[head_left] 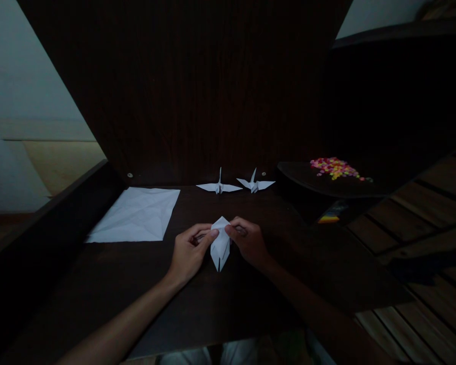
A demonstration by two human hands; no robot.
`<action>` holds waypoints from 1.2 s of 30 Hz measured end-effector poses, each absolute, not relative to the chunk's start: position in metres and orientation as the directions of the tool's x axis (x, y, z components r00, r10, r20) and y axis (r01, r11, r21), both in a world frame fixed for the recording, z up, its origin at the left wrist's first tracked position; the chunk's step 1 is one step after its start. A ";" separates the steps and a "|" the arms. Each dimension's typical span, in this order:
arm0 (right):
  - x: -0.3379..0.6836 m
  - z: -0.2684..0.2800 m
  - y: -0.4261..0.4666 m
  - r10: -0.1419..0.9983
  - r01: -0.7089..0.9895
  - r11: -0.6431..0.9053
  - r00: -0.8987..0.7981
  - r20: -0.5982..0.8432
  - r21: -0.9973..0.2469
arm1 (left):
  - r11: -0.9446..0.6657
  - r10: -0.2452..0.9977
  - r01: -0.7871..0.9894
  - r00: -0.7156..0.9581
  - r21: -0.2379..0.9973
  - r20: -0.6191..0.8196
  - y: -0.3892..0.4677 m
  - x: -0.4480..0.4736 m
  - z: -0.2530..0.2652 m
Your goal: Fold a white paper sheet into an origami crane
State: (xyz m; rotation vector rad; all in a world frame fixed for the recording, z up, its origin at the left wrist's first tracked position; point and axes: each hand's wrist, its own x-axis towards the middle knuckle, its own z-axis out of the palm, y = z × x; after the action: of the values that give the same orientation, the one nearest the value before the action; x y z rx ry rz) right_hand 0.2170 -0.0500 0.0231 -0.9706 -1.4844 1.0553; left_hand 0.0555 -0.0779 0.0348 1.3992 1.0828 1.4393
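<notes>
Head view, in dim light: thumb and fingers of the left hand (186,252) and of the right hand (251,243) pinched on either side of a white, kite-shaped piece of folded paper (220,246). Held above the dark brown wooden tabletop (197,309), near its middle, with one point facing away from the body and the opposite end, parted by a narrow slit into two tips, facing toward it. Too hidden behind the paper to tell the exact placing of the other fingers.

Just beyond, near the foot of a tall dark wooden panel (197,91), two white folded-paper cranes side by side: a left crane (219,188) with neck upright and wings spread flat, and a right crane (254,186) at a slight angle, also with wings spread.

To the left of the hands, lying flat, a large white sheet of creased paper (137,215). To the right, on a black ledge with a curved edge (302,180), a loose heap of small pink, yellow and red pieces (332,167). Beneath the ledge, a rainbow-striped patch (329,219). Farther right, brown wooden slats (421,195).
</notes>
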 end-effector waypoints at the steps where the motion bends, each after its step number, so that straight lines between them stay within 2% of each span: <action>1: 0.217 0.023 -0.050 0.949 0.041 0.287 -0.147 0.278 -0.957 | -0.297 0.954 0.024 -0.029 0.954 0.298 -0.079 0.055 0.035; 8: 0.218 0.025 -0.047 0.953 -0.069 0.172 -0.241 0.184 -0.983 | -0.500 0.864 0.184 0.042 0.847 0.501 -0.085 0.053 0.043; 12: 0.216 0.026 -0.048 0.942 -0.102 0.124 -0.302 0.149 -0.987 | -0.567 0.822 0.226 0.094 0.792 0.561 -0.087 0.053 0.047; 20: 0.214 0.024 -0.051 0.943 -0.024 0.253 -0.217 0.253 -0.967 | -0.578 0.800 0.318 0.038 0.752 0.599 -0.089 0.056 0.042; 25: 0.212 0.023 -0.054 0.927 -0.016 0.325 -0.195 0.321 -0.946 | -0.642 0.736 0.367 0.048 0.673 0.676 -0.089 0.057 0.038; 36: 0.212 0.029 -0.057 0.941 0.016 0.295 -0.179 0.287 -0.955 | -0.665 0.713 0.411 0.100 0.624 0.694 -0.092 0.056 0.036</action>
State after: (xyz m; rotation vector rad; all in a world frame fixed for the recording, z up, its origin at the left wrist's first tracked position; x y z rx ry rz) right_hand 0.2117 -0.0566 0.0287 -0.9272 -1.4937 1.0868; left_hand 0.0564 -0.0918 0.0364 2.1081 1.1152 1.5873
